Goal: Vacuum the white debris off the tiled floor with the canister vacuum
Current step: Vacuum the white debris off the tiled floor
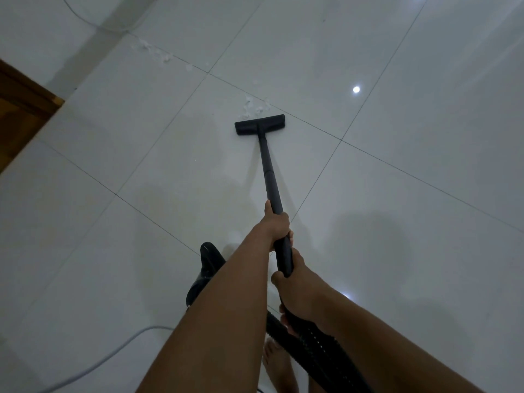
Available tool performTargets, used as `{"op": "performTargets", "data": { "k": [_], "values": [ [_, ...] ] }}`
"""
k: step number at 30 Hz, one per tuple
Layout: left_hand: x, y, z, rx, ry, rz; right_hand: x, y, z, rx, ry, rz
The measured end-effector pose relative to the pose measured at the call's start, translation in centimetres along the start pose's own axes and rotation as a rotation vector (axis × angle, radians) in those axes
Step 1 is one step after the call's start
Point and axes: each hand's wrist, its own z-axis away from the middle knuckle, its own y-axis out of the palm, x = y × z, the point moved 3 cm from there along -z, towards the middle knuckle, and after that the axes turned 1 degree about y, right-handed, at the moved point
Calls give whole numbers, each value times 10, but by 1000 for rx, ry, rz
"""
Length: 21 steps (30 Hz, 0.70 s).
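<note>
One head-worn wide-angle camera looks forward and steeply down from standing height at the tiled floor (pixel 397 194), its far edge toward eleven o'clock.

The floor tiles (pixel 397 194) are high gloss, smooth as glass, throwing back a bright spot of lamp light. My wand (pixel 268 171) looks like black plastic, matt, hardly any shine along it. The floor head (pixel 260 124) is the same dull black plastic. The hose (pixel 312 344) is black and ribbed, its ridges catching small glints. The canister (pixel 208 259) is black too, but glossy, with a sheen on its shell. The debris (pixel 253 106) is white, soft-looking and ragged, tissue or fluff, I can't tell which. The cable (pixel 147 329) is smooth and pale. At the left edge is brown wood (pixel 17 109) with a low sheen.
</note>
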Motion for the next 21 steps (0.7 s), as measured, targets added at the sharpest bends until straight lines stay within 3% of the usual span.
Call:
{"op": "performTargets", "data": {
  "k": [5,21],
  "values": [
    [-16,-2,-14,-5,0,18,14,-20,-6,51,-34,-145],
    [-14,3,-13,-5,-10,-11,10,-23,-2,50,-32,-187]
  ]
}}
